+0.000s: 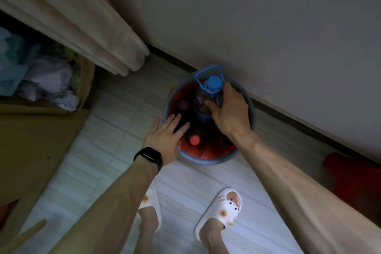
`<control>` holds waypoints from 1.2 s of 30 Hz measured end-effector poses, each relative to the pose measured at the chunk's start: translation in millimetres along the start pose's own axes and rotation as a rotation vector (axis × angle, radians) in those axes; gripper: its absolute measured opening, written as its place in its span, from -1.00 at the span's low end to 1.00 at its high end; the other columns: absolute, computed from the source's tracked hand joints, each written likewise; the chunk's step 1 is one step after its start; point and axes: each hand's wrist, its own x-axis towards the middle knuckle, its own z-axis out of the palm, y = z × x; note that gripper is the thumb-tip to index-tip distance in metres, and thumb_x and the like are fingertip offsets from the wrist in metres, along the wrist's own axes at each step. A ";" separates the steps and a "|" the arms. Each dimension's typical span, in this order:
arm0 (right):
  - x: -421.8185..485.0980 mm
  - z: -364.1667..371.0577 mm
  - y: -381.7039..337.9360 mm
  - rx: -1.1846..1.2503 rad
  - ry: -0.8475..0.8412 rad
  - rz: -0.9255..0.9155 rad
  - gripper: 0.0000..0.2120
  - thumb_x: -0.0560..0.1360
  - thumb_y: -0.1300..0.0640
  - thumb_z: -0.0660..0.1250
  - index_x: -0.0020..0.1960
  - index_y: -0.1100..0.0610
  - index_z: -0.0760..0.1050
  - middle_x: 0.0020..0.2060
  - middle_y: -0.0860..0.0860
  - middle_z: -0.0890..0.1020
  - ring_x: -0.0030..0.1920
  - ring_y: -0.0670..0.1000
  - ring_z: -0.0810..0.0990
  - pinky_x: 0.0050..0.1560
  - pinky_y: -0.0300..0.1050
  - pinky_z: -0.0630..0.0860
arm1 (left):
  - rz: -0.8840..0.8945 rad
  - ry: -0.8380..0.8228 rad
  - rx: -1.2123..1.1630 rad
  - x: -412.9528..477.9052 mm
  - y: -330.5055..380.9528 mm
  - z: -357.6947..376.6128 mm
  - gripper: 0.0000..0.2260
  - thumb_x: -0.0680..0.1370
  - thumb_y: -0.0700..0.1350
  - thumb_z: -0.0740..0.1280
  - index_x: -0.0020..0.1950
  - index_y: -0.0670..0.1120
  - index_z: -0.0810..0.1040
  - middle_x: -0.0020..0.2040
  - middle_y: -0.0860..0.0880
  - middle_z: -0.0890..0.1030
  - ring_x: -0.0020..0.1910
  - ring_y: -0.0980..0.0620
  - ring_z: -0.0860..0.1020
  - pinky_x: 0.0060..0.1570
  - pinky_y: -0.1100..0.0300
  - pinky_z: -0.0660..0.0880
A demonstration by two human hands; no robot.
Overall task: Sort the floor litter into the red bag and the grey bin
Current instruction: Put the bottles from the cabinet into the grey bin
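Observation:
A round grey bin (207,160) lined with a red bag stands on the floor against the wall. Inside it stand several bottles, one with a red cap (195,140) and one with a dark cap (183,104). My right hand (229,112) grips a large clear bottle with a blue cap and blue carry handle (212,84), held upright inside the bin at its far side. My left hand (168,138) is spread flat, its fingers over the bin's near-left rim, holding nothing. A second red bag (354,179) lies on the floor at the right by the wall.
A cardboard box (47,130) with crumpled paper and plastic (51,82) stands at the left. A beige curtain (86,27) hangs above it. The wall and dark skirting run diagonally behind the bin. My feet in white slippers (223,210) stand on the pale tiled floor.

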 end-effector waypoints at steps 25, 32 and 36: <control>9.2 23.8 5.9 -0.126 -0.171 0.260 -0.15 0.47 0.08 0.47 0.58 0.19 0.06 0.50 0.22 0.28 0.46 0.22 0.31 0.42 0.02 0.27 | 0.019 -0.332 0.013 -10.9 -6.8 -15.6 -0.48 0.64 0.00 0.08 0.57 0.22 0.01 0.61 -0.06 -0.01 0.58 -0.01 -0.16 0.50 -0.18 -0.09; -78.0 -48.9 -52.4 -0.144 -0.230 0.176 -0.60 0.48 0.16 0.36 0.31 0.17 0.48 0.22 0.22 0.57 0.18 0.28 0.54 0.17 -0.03 0.44 | -0.065 -0.385 -0.002 -64.5 -10.3 -93.0 -0.48 0.54 -0.07 0.21 0.51 0.05 0.24 0.43 -0.08 0.36 0.44 -0.08 0.27 0.45 -0.12 0.11; -134.8 -107.2 -118.0 -0.132 -0.225 0.126 -0.68 0.52 0.12 0.32 0.27 0.07 0.54 0.21 0.04 0.60 0.25 0.14 0.49 0.20 -0.07 0.43 | -0.124 -0.358 -0.065 -107.9 -8.7 -173.0 -0.54 0.56 -0.05 0.18 0.48 0.00 0.28 0.40 -0.08 0.40 0.42 -0.10 0.32 0.42 -0.09 0.21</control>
